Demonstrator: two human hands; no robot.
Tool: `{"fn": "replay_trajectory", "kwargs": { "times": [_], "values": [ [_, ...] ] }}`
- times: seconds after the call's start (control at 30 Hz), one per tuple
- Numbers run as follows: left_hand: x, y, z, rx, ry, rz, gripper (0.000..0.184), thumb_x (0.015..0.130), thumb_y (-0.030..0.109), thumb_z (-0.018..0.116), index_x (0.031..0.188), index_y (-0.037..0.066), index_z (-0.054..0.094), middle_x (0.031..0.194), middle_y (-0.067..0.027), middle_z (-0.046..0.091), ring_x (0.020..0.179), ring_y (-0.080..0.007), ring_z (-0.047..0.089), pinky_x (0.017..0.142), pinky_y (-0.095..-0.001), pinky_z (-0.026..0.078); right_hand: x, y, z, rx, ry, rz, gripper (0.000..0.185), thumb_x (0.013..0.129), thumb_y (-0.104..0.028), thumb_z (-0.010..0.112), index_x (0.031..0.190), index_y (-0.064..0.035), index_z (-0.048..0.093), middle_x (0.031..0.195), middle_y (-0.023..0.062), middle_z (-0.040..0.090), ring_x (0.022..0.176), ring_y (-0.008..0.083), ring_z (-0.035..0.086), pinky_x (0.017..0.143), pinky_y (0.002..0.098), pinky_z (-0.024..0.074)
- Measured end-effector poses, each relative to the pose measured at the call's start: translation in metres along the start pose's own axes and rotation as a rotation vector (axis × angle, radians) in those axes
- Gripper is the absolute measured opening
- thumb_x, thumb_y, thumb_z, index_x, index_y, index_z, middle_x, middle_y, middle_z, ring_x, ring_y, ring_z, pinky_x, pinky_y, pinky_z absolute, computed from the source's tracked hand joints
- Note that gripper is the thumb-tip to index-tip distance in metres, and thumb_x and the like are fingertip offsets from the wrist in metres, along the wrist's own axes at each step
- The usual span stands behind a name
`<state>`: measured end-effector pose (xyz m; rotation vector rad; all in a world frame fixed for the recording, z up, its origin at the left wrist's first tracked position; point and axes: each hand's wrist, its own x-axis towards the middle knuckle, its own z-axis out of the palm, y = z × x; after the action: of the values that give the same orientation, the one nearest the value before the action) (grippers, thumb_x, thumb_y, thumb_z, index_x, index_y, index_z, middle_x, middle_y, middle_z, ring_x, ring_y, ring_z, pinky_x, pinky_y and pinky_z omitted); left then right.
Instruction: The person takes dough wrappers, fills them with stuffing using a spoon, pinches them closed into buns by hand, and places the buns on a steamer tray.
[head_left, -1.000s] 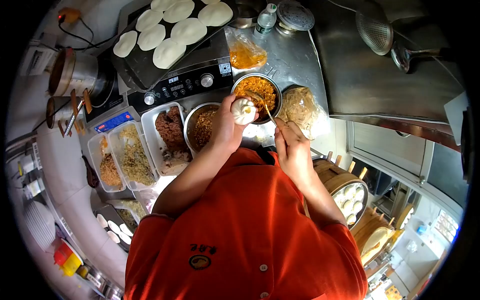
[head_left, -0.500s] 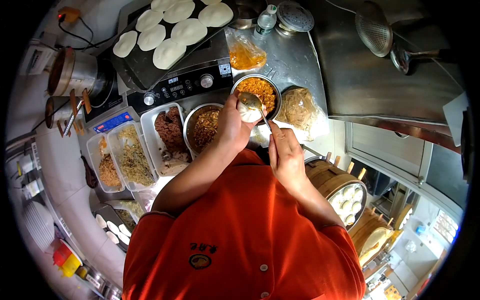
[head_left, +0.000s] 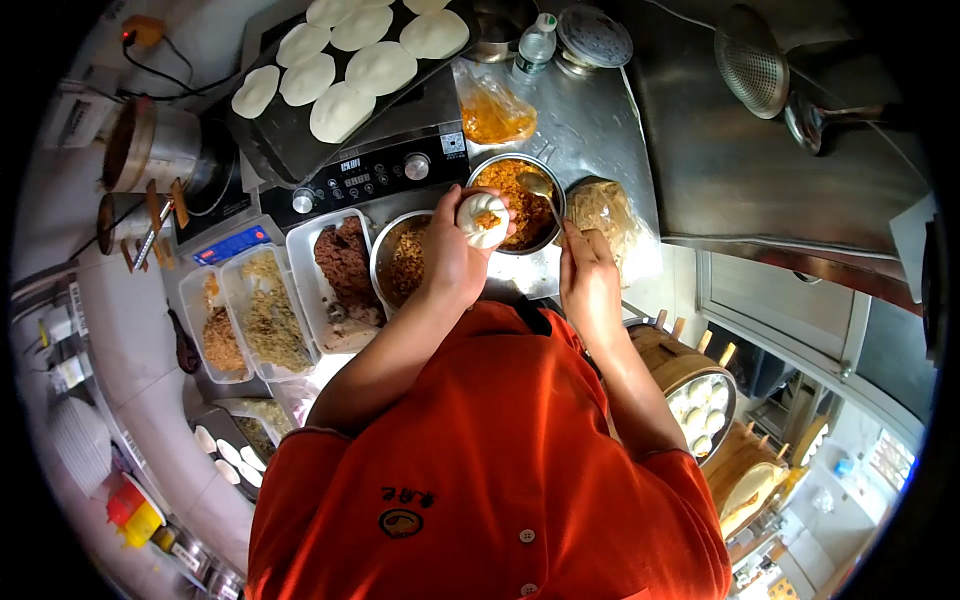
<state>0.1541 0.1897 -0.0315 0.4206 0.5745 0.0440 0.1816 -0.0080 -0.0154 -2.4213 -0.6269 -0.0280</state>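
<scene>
In my left hand (head_left: 455, 255) rests a white pleated bun (head_left: 482, 221) with a dab of orange filling showing at its top; the fingers curl round it. My right hand (head_left: 590, 285) grips the handle of a metal spoon (head_left: 537, 184), whose bowl is over the orange minced filling (head_left: 505, 180) in a round steel bowl (head_left: 556, 232). A second steel bowl of browner filling (head_left: 408, 258) sits left of my left wrist, partly hidden by it.
Flat dough rounds (head_left: 381, 66) lie on a dark tray above the cooker panel (head_left: 375, 172). Plastic tubs of fillings (head_left: 265, 315) stand at left. Right are a bag (head_left: 605, 215) and a bamboo steamer (head_left: 655, 355) with buns. A bottle (head_left: 535, 48) and orange-filled bag (head_left: 495, 118) stand behind.
The spoon has moved off the bun and rightward to the bowl of orange filling, my right hand shifting right with it. My left hand has drawn slightly left, leaving the bun's top in sight.
</scene>
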Motion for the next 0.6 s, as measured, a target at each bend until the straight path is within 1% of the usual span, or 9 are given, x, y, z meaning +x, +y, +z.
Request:
{"fn": "replay_trajectory", "kwargs": {
  "times": [0.1,0.17,0.2,0.23,0.33,0.37,0.43,0.5,0.6],
  "values": [
    [-0.006,0.003,-0.002,0.019,-0.005,0.044,0.048,0.109,0.035,0.032,0.106,0.001,0.064,0.102,-0.0146,0.069,0.094,-0.0270,0.067,0.083,-0.0392,0.056,0.021,0.030,0.031,-0.113,-0.135,0.031,0.028,0.088,-0.003,0.061,0.113,0.0048,0.070,0.096,0.0282,0.069,0.080,0.0417,0.070,0.075,0.0459,0.0588],
    [-0.011,0.003,-0.002,0.047,0.004,0.043,0.047,0.109,0.036,0.032,0.105,0.002,0.064,0.102,-0.0142,0.068,0.095,-0.0273,0.067,0.084,-0.0394,0.055,0.030,0.055,0.058,-0.345,-0.618,0.220,0.022,0.092,-0.006,0.060,0.106,0.0077,0.070,0.098,0.0285,0.069,0.081,0.0395,0.070,0.073,0.0458,0.0582],
    [-0.012,0.003,-0.003,0.025,0.004,0.030,0.046,0.109,0.036,0.033,0.104,0.002,0.064,0.103,-0.0141,0.068,0.095,-0.0271,0.067,0.084,-0.0392,0.055,0.036,0.053,0.059,-0.362,-0.631,0.236,0.022,0.093,-0.009,0.060,0.106,0.0047,0.071,0.102,0.0291,0.069,0.083,0.0394,0.071,0.074,0.0469,0.0578],
    [-0.012,0.005,-0.004,0.001,0.002,0.023,0.046,0.109,0.036,0.033,0.104,0.002,0.064,0.103,-0.0139,0.068,0.095,-0.0270,0.067,0.085,-0.0391,0.055,0.037,0.052,0.055,-0.354,-0.627,0.230,0.022,0.093,-0.009,0.060,0.106,0.0047,0.071,0.102,0.0291,0.069,0.083,0.0394,0.071,0.074,0.0469,0.0578],
    [-0.013,0.006,-0.009,-0.003,0.073,0.036,0.046,0.109,0.036,0.033,0.104,0.003,0.064,0.103,-0.0128,0.069,0.095,-0.0261,0.067,0.087,-0.0388,0.054,0.030,0.022,0.009,0.022,-0.135,0.146,0.023,0.094,-0.007,0.062,0.114,-0.0021,0.073,0.095,0.0240,0.069,0.078,0.0390,0.069,0.074,0.0452,0.0562],
    [-0.013,0.004,-0.013,-0.011,0.083,0.046,0.046,0.109,0.036,0.032,0.105,0.003,0.064,0.103,-0.0124,0.069,0.096,-0.0257,0.067,0.088,-0.0389,0.054,0.027,0.017,-0.009,0.148,-0.075,0.082,0.025,0.093,-0.004,0.064,0.117,-0.0008,0.072,0.088,0.0197,0.067,0.072,0.0319,0.068,0.068,0.0392,0.0540],
    [-0.012,0.002,-0.018,-0.051,0.048,0.048,0.045,0.109,0.035,0.032,0.106,0.004,0.065,0.105,-0.0114,0.069,0.098,-0.0244,0.067,0.088,-0.0390,0.054,0.025,-0.018,-0.060,0.263,-0.162,0.149,0.023,0.091,-0.002,0.065,0.113,0.0017,0.073,0.084,0.0163,0.065,0.066,0.0252,0.065,0.063,0.0327,0.0518],
    [-0.013,0.003,-0.011,-0.016,0.099,0.084,0.044,0.109,0.034,0.032,0.107,0.004,0.065,0.107,-0.0105,0.069,0.101,-0.0229,0.066,0.089,-0.0391,0.054,0.017,-0.029,-0.087,0.277,-0.172,-0.002,0.024,0.089,0.002,0.067,0.111,0.0018,0.073,0.081,0.0134,0.063,0.066,0.0209,0.062,0.061,0.0308,0.0506],
    [-0.007,-0.003,-0.013,-0.006,0.079,0.144,0.041,0.109,0.030,0.033,0.108,0.004,0.064,0.108,-0.0096,0.069,0.102,-0.0215,0.065,0.091,-0.0372,0.053,0.012,-0.048,-0.108,0.267,-0.184,-0.085,0.027,0.084,0.005,0.068,0.110,0.0002,0.074,0.082,0.0114,0.063,0.067,0.0236,0.063,0.062,0.0329,0.0522]
  ]
}}
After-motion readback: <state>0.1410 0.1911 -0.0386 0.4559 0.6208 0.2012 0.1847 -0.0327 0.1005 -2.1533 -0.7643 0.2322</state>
